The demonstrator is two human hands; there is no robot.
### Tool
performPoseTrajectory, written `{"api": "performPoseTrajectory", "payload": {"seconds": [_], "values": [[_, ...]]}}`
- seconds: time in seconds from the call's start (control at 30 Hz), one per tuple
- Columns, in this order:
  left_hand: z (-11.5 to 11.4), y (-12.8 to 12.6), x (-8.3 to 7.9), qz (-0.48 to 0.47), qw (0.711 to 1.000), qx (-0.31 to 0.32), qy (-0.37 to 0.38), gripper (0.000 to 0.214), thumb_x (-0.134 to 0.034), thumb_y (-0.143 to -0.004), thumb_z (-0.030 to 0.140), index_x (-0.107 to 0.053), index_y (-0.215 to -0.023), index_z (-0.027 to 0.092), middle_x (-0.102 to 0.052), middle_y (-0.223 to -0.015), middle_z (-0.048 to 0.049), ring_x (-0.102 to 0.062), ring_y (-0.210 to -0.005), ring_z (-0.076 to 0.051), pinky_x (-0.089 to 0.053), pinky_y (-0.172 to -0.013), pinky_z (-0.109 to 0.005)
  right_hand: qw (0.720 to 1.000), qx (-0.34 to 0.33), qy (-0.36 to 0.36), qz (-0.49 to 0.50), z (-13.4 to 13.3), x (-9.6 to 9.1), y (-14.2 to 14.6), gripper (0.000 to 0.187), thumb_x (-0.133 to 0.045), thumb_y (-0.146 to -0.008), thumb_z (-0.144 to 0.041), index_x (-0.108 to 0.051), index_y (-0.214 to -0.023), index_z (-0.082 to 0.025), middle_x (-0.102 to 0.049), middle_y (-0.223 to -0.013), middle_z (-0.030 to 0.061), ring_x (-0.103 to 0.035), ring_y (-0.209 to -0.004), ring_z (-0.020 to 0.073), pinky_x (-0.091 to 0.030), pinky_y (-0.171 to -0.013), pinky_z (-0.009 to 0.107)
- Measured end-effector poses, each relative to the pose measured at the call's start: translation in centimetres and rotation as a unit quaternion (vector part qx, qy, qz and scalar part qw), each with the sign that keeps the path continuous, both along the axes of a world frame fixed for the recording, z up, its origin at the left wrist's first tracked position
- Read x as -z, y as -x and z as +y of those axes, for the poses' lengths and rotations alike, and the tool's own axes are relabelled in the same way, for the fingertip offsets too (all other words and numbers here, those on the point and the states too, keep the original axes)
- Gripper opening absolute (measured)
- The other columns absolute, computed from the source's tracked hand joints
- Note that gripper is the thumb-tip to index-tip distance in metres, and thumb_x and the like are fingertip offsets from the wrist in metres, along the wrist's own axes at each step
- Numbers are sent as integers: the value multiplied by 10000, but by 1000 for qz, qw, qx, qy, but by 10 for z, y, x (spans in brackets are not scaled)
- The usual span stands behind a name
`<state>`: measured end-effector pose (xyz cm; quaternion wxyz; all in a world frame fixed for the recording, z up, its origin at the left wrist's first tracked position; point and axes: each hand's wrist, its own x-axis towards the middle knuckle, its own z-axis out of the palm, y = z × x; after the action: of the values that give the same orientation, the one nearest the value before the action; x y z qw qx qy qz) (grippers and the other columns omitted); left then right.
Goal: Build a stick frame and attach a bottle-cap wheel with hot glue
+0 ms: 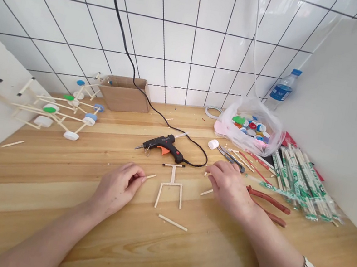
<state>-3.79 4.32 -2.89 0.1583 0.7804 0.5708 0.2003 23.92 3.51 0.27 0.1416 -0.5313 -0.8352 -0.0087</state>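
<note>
My left hand pinches a short wooden stick, whose free end points right. Beside it lies a flat frame of glued sticks, a U shape with a stem and a dark-tipped crossbar at the top. My right hand is over the table to the frame's right, fingers curled downward. Its fingertips are near a tiny stick piece; what they grip, if anything, is hidden. Partly under that hand is another short stick. A longer loose stick rests below the frame.
A black glue gun with its cord lies behind the frame. Red-handled pliers sit by my right wrist, near scissors. Wrapped chopsticks, a bag of bottle caps and a bottle are right; stick-and-cap models and a cardboard box left.
</note>
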Motion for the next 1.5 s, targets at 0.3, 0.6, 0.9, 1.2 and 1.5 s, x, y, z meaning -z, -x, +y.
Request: {"api": "performPoseTrajectory", "payload": {"seconds": [0.3,0.6,0.9,1.2,1.5], "values": [[0,-2,-2,-13,1000,-1,-6,166,-453,-791,316,-551,-705,213,-619,-731,-16,-561,-682,-174,-415,-609,-270,998,-16,27,-58,15,15,-1,217,-449,-815,-45,-633,-858,-152,-593,-871,104,-502,-834,222,-325,-721,334],[-7,-7,-15,-116,992,-26,30,154,-443,-804,311,-518,-718,208,-578,-669,7,-525,-636,-157,-400,-597,-253,985,-42,37,160,5,8,-1,133,-463,-857,-135,-588,-833,-172,-597,-830,71,-547,-806,191,-416,-755,332],[-42,-34,-18,-82,988,127,-14,163,-418,-860,204,-501,-720,196,-567,-691,-7,-524,-654,-145,-399,-601,-249,961,-152,83,218,-38,9,42,95,-563,-813,-179,-582,-905,-165,-603,-873,73,-527,-837,185,-416,-756,312],[-40,-34,-4,-96,985,140,-14,118,-478,-842,180,-522,-732,182,-574,-744,-18,-528,-708,-149,-411,-639,-261,975,-168,61,134,-36,18,48,109,-499,-828,-140,-568,-745,-155,-560,-778,59,-477,-746,175,-363,-707,315],[-19,-18,-15,-157,974,102,127,118,-510,-803,165,-578,-710,185,-591,-707,15,-546,-669,-110,-426,-632,-217,980,-135,82,122,-34,21,51,124,-497,-813,-125,-593,-738,-148,-536,-780,69,-463,-748,180,-363,-702,320]]}}
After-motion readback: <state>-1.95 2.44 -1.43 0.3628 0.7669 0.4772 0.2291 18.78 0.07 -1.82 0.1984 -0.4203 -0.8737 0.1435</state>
